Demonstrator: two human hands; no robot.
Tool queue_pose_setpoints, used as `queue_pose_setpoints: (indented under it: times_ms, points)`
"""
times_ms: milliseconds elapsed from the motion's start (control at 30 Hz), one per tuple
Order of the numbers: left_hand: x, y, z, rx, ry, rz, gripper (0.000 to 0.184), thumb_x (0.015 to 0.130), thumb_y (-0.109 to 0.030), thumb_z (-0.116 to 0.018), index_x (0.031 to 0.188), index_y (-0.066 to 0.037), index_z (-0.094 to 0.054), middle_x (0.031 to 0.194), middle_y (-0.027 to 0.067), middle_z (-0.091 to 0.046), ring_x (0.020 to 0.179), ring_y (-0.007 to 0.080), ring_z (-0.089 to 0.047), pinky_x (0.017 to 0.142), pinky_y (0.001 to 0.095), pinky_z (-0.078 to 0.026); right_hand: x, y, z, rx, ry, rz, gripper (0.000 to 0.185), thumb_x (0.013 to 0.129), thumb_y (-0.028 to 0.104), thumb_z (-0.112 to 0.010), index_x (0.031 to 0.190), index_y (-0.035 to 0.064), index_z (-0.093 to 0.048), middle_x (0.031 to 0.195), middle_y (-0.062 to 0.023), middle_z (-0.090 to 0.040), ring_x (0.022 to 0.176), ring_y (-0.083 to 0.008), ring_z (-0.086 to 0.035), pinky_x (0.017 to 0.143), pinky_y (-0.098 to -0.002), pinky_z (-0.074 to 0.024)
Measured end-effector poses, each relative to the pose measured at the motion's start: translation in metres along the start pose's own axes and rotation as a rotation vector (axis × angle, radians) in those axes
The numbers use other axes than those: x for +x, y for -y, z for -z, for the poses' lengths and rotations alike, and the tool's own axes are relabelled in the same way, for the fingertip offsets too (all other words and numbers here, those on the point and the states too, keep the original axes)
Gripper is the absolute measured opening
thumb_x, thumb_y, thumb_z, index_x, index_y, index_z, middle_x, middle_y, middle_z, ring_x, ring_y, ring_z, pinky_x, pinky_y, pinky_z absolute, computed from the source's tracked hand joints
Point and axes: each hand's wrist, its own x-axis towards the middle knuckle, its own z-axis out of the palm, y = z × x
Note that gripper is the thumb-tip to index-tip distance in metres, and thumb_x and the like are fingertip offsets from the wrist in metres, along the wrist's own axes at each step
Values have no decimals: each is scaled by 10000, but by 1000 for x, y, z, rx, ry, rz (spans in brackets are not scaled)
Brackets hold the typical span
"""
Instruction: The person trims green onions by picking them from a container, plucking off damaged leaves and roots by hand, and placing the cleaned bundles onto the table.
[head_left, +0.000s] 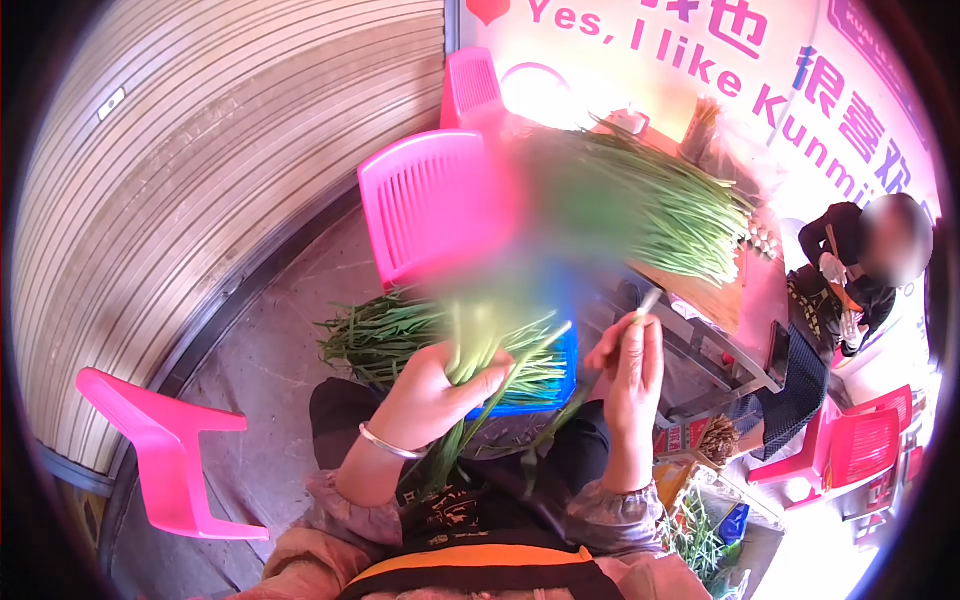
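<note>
My left hand point(425, 395), with a bracelet at its wrist, is wrapped round a bunch of green stalks point(475, 345) whose leaves hang down over my lap. To the right, my right hand point(632, 370) is raised with its fingertips pinched on a thin pale stalk point(648, 302). Between and beyond my hands sits a blue basket point(571, 365) with cut green stalks in it. More long green leaves point(380, 335) lie left of my left hand. A blurred patch covers the area just above the bunch.
A large heap of green stalks point(680, 205) lies on a wooden table point(725, 300) at upper right. Pink chairs point(430, 200) stand at upper left, lower left and right. A seated person point(845, 270) is at far right. A box of green trimmings point(700, 530) is at lower right.
</note>
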Motion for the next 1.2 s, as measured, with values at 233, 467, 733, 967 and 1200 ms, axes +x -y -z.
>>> queue_pose_setpoints:
  times_ms: [233,467,733,967,1200]
  points:
    - [12,23,-15,460,-352,-369,126,821,-38,-640,922,5,-578,803,60,-609,736,129,-583,681,260,-462,-33,-13,-27,-63,372,-239,154,879,206,-599,948,75,-559,714,73,-450,616,-21,-385,538,-186,-313]
    - [14,24,0,392,-384,-345,114,828,-54,-641,921,-8,-594,767,32,-600,679,93,-543,627,256,-444,-15,0,11,538,225,-171,305,827,364,-595,863,79,-490,616,-21,-480,496,-115,-409,456,-236,-323]
    - [11,16,-16,230,-188,-306,90,851,-69,-630,923,-18,-611,718,-13,-563,625,35,-498,537,201,-402,-19,-3,-22,82,151,-92,177,885,158,-612,1012,55,-544,723,87,-454,607,-1,-355,559,-143,-276]
    - [7,-7,-3,-4,138,7,176,866,-150,-618,951,3,-608,804,34,-631,643,63,-536,554,210,-434,-20,13,-15,-172,183,-1,99,818,89,-680,872,41,-612,595,84,-465,546,-6,-361,557,-177,-311]
    - [11,4,9,-113,362,59,246,896,-201,-568,992,24,-597,826,50,-634,617,82,-514,559,215,-428,-5,20,28,-947,-107,149,190,784,196,-675,882,47,-612,618,-77,-535,483,-156,-496,536,-283,-441]
